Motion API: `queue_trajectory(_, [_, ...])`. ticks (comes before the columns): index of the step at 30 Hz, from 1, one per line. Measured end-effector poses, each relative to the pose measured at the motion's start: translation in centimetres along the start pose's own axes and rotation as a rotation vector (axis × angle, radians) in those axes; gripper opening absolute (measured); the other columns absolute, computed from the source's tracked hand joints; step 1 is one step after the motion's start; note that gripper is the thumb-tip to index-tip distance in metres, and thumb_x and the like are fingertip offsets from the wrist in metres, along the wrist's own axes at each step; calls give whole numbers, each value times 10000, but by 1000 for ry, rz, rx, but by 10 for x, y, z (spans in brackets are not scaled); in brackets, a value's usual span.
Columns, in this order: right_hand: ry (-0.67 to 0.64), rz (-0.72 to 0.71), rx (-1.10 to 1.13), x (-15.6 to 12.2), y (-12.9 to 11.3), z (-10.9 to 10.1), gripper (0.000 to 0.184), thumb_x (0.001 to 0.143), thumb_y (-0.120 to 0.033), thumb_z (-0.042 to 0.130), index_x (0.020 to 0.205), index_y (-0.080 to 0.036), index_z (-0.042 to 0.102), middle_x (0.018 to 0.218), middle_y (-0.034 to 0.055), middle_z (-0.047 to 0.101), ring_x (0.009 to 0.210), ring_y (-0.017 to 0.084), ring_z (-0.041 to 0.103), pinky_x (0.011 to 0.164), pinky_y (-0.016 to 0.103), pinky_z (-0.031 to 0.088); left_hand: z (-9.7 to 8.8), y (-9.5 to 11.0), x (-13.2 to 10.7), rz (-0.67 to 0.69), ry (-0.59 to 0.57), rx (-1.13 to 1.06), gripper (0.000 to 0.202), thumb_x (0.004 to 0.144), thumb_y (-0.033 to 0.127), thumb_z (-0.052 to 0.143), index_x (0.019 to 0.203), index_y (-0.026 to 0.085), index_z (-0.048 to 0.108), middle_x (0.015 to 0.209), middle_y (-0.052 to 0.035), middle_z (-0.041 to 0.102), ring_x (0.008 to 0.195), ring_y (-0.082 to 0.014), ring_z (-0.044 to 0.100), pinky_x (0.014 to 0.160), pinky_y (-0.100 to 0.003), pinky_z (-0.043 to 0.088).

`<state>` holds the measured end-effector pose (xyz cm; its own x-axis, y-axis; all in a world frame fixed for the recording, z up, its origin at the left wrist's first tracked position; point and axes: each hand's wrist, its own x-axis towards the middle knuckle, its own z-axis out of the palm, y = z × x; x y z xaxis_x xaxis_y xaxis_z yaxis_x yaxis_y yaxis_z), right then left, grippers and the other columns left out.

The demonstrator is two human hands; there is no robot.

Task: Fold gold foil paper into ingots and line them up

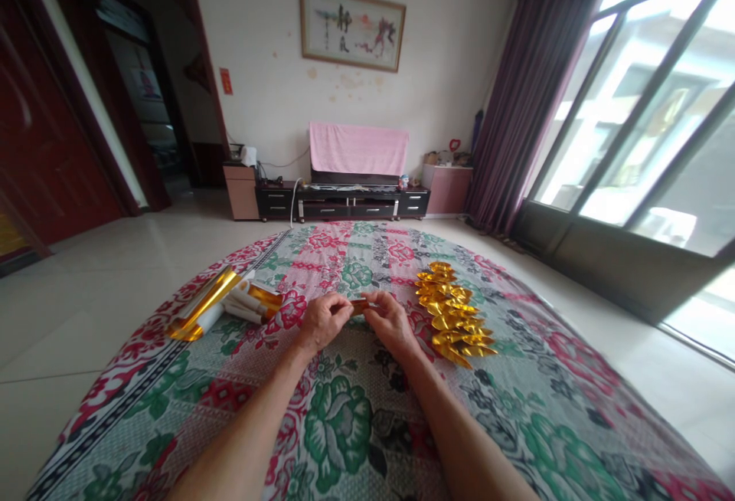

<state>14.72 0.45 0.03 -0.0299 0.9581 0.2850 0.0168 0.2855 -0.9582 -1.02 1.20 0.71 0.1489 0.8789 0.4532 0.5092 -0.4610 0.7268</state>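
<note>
Both hands meet over the middle of a flowered cloth (338,424). Between them is a small strip of gold foil paper (359,306), folded narrow. My left hand (322,322) pinches its left end between thumb and fingers. The right end is pinched by my right hand (391,325). To the right lies a row of folded gold foil pieces (453,313) with pointed ends, overlapping one another. Left of my hands are loosely curled gold foil sheets (212,302) with white backs.
Beyond the cloth stands a low black TV cabinet (350,202), with a pink cloth (359,150) draped above it. A framed picture (352,26) hangs on the wall. Purple curtains (534,95) and a glass door (643,118) are on the right, a red door (51,118) on the left.
</note>
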Motion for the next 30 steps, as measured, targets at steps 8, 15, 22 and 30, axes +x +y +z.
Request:
queue_trajectory(8, [-6, 49, 120, 0, 0, 1, 197, 620, -246, 630, 757, -184, 503, 630, -51, 563, 542, 81, 502, 523, 190, 388, 1, -3, 0, 35, 27, -36, 137, 744, 258, 546, 679, 159, 616, 654, 7, 596, 603, -99, 530, 590, -195, 398])
queue_trajectory(15, [-16, 118, 174, 1, -1, -2, 215, 613, -278, 672, 747, -184, 533, 633, -45, 602, 557, 98, 537, 563, 215, 416, 2, -5, 1, 96, 21, -22, 135, 753, 252, 547, 675, 161, 609, 679, -6, 605, 621, -107, 540, 608, -203, 409])
queue_trajectory(22, [-37, 112, 219, 2, 5, -3, 247, 636, -294, 686, 790, -178, 533, 664, -31, 613, 603, 111, 561, 584, 221, 419, 2, -4, 0, 119, 6, -34, 135, 759, 244, 541, 672, 162, 603, 694, -10, 608, 627, -105, 547, 613, -202, 419])
queue_trajectory(30, [-60, 111, 239, 2, 4, -4, 235, 638, -292, 694, 785, -172, 554, 669, -32, 607, 569, 85, 518, 557, 201, 393, 2, -1, 0, 129, 6, -36, 126, 753, 232, 542, 673, 161, 610, 693, -12, 608, 623, -104, 546, 608, -198, 423])
